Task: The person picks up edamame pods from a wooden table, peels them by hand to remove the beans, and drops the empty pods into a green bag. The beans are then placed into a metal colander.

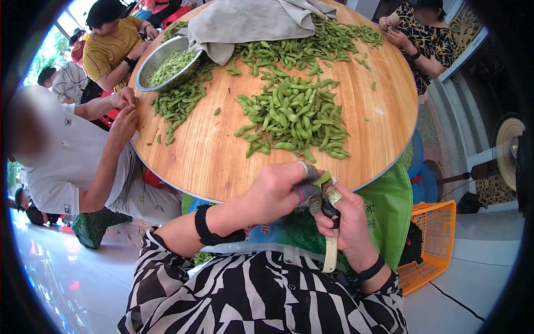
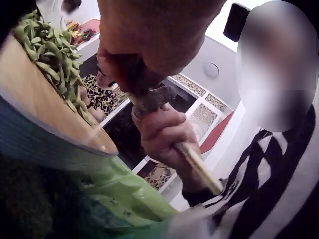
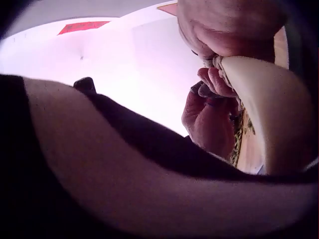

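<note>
In the head view my left hand [image 1: 278,186] pinches a green pod [image 1: 321,178] over the table's near edge. My right hand [image 1: 347,220] is curled round a tool with a pale handle [image 1: 330,253], its fingertips wrapped and close to the pod. The left wrist view shows the right hand [image 2: 164,132] round the same pale handle [image 2: 199,169], under the left hand [image 2: 154,35]. In the right wrist view the handle [image 3: 264,104] looms large beside the right hand [image 3: 229,25]; the left hand [image 3: 212,122] is behind it. The tool's working end is hidden.
Beyond the hands a pile of pods [image 1: 295,114] lies on the round wooden table [image 1: 222,161]. A metal colander [image 1: 142,78] holds shelled beans; a grey cloth [image 1: 250,25] covers more pods. People sit around the table. An orange crate [image 1: 445,222] and green bag [image 1: 392,195] stand near my right.
</note>
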